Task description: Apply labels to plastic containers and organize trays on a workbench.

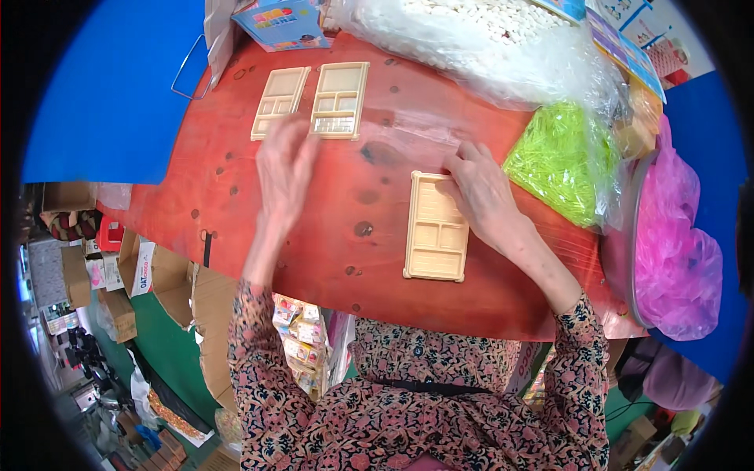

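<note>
Three cream plastic compartment trays lie on the red table. My left hand (284, 169), a little blurred, reaches over the table with its thumb apart from the fingers and nothing seen in it. Its fingertips are by the near ends of the far left tray (281, 86) and the tray beside it (339, 82), which has a silvery, patterned piece in its near compartment. The near tray (437, 235) lies in front of me. My right hand (487, 196) is at its upper right corner, fingers curled together and covering part of the rim; what they pinch, if anything, is hidden.
At the back, a clear bag holds many small white pieces (471, 31). Bright green strips (561, 161) lie bagged at the right, next to a metal-rimmed container with a pink plastic bag (675, 243). A blue printed box (283, 25) stands at the far left. Cartons (169, 282) stand below the table's left edge.
</note>
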Tool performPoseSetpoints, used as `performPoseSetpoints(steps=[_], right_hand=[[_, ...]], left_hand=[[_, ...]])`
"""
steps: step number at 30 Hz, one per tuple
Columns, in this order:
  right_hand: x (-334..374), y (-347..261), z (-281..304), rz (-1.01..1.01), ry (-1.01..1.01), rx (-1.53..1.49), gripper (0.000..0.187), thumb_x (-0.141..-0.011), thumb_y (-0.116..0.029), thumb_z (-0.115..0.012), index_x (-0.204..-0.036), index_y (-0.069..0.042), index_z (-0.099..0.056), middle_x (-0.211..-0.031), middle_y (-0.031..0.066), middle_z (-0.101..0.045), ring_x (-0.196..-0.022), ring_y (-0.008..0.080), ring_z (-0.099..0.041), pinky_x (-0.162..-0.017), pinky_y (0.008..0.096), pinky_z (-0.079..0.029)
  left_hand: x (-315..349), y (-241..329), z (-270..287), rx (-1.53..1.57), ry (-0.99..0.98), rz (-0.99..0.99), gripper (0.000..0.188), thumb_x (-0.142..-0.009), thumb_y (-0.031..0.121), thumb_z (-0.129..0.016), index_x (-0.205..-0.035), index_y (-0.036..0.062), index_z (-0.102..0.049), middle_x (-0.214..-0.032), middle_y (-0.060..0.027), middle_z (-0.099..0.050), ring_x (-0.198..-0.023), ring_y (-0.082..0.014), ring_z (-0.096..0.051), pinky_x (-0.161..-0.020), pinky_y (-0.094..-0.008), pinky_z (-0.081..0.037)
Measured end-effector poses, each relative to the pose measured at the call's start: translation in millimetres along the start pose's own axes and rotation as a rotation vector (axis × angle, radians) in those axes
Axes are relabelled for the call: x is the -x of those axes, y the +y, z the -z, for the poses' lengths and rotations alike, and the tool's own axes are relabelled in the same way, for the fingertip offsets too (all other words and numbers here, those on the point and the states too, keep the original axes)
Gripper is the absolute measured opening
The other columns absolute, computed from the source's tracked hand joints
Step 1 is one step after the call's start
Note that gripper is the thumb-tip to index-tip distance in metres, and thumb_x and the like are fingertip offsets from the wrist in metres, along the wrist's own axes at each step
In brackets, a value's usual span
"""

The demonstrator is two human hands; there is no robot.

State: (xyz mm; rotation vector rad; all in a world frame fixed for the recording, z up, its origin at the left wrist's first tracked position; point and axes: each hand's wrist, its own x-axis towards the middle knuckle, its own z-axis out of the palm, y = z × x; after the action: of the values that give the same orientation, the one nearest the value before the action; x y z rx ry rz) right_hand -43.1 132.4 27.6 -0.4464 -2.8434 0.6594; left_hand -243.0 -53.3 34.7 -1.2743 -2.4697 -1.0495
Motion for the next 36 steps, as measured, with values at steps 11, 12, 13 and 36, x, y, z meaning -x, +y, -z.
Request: performPoseSetpoints(steps=[11, 12, 13, 36], right_hand=[[13.4, 17.2, -15.7, 0.037, 0.092, -0.245, 0.011, -0.081, -0.006, -0.059, -0.086, 0.002, -0.055, -0.089, 0.0159, -0.052, -0.088, 0.0339, -0.051, -0.077, 0.0410, -0.043], [16.8, 16.8, -14.0, 0.024, 0.106, -0.294, 0.011, -0.081, -0.006, -0.058, -0.086, 0.003, -0.054, -0.089, 0.0164, -0.051, -0.088, 0.0341, -0.051, -0.077, 0.0408, -0.043], [19.1, 13.6, -10.2, 0.014, 0.120, -0.345, 0.011, -0.082, -0.006, -0.058, -0.085, 0.003, -0.054, -0.089, 0.0168, -0.051, -0.088, 0.0344, -0.051, -0.077, 0.0405, -0.042], [78.8, -43.9, 37.6, -0.342, -0.178, -1.016, 0.013, -0.074, -0.007, -0.061, -0.074, 0.005, -0.065, -0.057, 0.0039, -0.057, -0.054, 0.0046, -0.050, -0.048, 0.0226, -0.040]], left_hand=[[88.6, 99.3, -23.1, 1.205, -0.474, 0.883, 0.042, -0.095, 0.030, -0.050, -0.124, -0.0002, -0.047, -0.112, -0.0066, -0.057, -0.101, -0.0140, -0.056, -0.089, -0.0292, -0.046], [89.7, 102.1, -24.4, 1.205, -0.479, 0.881, 0.042, -0.095, 0.030, -0.050, -0.124, -0.0002, -0.047, -0.112, -0.0066, -0.057, -0.101, -0.0140, -0.056, -0.089, -0.0292, -0.046], [89.8, 105.5, -23.5, 1.378, -0.503, 0.932, 0.046, -0.096, 0.035, -0.045, -0.127, 0.0013, -0.045, -0.118, -0.0073, -0.055, -0.104, -0.0154, -0.055, -0.091, -0.0314, -0.046], [108.4, 158.0, -40.2, 1.303, -0.351, 0.824, 0.079, -0.089, 0.066, -0.021, -0.123, -0.0016, -0.043, -0.105, -0.0096, -0.055, -0.088, -0.0151, -0.058, -0.074, -0.0272, -0.049]])
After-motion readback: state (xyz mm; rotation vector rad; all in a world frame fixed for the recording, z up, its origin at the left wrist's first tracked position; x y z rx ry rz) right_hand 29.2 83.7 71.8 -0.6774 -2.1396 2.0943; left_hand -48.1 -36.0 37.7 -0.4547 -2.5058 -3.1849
